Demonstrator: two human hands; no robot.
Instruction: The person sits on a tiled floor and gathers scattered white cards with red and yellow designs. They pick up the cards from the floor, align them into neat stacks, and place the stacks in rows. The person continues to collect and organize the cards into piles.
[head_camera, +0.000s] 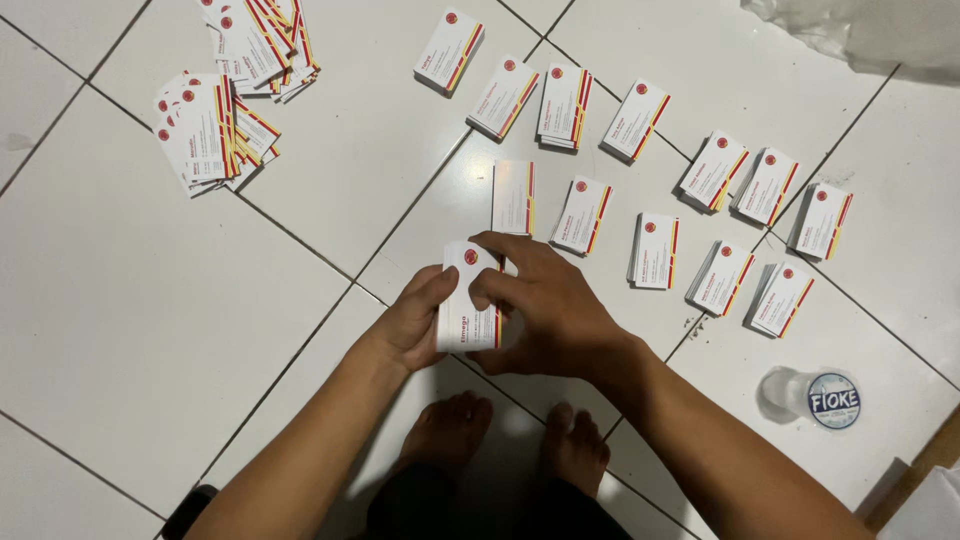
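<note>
We hold a stack of cards (467, 300) over the white tiled floor (130, 300), just left of the middle of the view. Our left hand (415, 325) cups the stack from its nine o'clock side, its grip pressed on the edge, thumb on top. Our right hand (545, 310) comes in from three o'clock, its grip pinching the top card with thumb and forefinger. Small piles of cards (655, 250) lie in rows from twelve to three o'clock (each apart from its neighbour). Two loose heaps (215, 130) sit at ten o'clock. A sealed water cup (815, 397) stands at four o'clock. Our bare feet (510, 440) show at six o'clock.
</note>
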